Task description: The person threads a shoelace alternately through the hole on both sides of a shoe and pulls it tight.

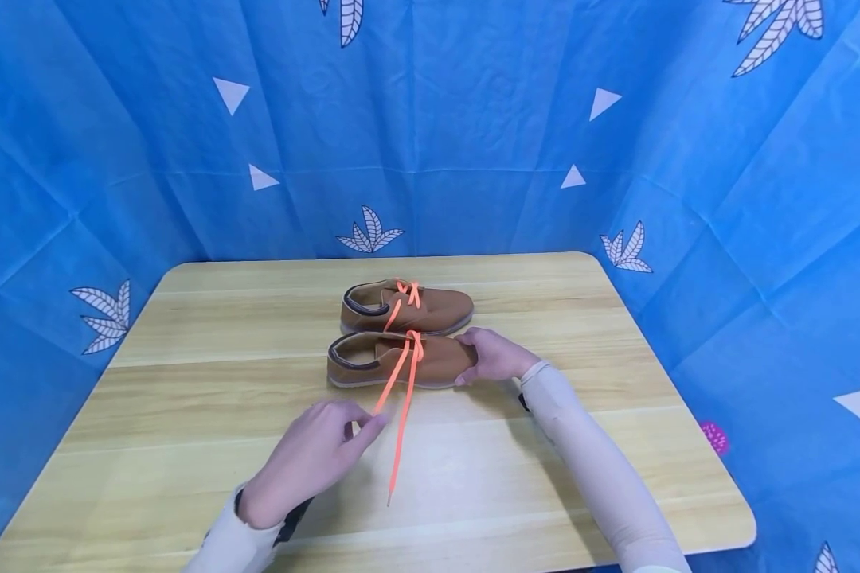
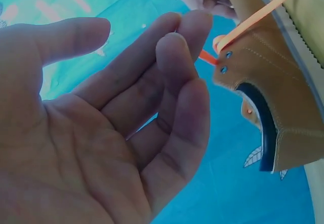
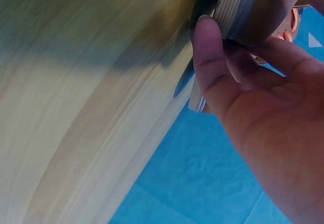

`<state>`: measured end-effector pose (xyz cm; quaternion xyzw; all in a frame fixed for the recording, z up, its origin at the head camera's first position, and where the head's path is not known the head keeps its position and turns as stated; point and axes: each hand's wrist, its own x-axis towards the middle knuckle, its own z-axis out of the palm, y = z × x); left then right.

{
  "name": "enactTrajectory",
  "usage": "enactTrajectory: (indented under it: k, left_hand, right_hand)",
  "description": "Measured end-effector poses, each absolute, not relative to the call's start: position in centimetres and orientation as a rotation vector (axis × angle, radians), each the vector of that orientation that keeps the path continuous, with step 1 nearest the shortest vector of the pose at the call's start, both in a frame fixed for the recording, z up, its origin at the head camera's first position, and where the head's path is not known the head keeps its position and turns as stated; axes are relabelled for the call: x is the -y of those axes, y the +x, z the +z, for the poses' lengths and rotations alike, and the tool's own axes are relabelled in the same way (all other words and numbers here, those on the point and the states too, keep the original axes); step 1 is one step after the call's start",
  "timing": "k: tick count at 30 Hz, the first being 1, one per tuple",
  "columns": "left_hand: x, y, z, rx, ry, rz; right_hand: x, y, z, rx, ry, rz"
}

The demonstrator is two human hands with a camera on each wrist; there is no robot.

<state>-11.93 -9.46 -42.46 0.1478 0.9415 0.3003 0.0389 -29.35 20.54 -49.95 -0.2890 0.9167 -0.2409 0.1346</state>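
Note:
Two brown shoes lie side by side on the table, toes to the right. The near shoe has an orange shoelace whose two ends trail toward the front. My right hand grips this shoe's toe; in the right wrist view, the thumb lies along its sole. My left hand is by one lace end, fingers slightly bent. In the left wrist view, the thumb stands apart from the fingertips, and a short stretch of lace disappears behind them. Whether they touch it is hidden.
Behind the near shoe stands the far shoe, its orange lace threaded through the eyelets. Both shoes are on a light wooden table with rounded corners. A blue patterned curtain surrounds the table at the back and sides.

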Motion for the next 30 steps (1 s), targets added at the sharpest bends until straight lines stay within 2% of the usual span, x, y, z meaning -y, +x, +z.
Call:
enactTrajectory:
  k: [10,30]
  left_hand:
    - [10.2,-10.6,-41.3,-2.923,0.431,1.013]
    - [11.4,-9.0,-41.5,-2.968,0.311,1.125]
  right_hand:
    - [-20.6,-29.4,-50.3,-2.671,-0.859,-0.711]
    - [-20.7,-29.5,-50.5,-2.671,-0.841,-0.736]
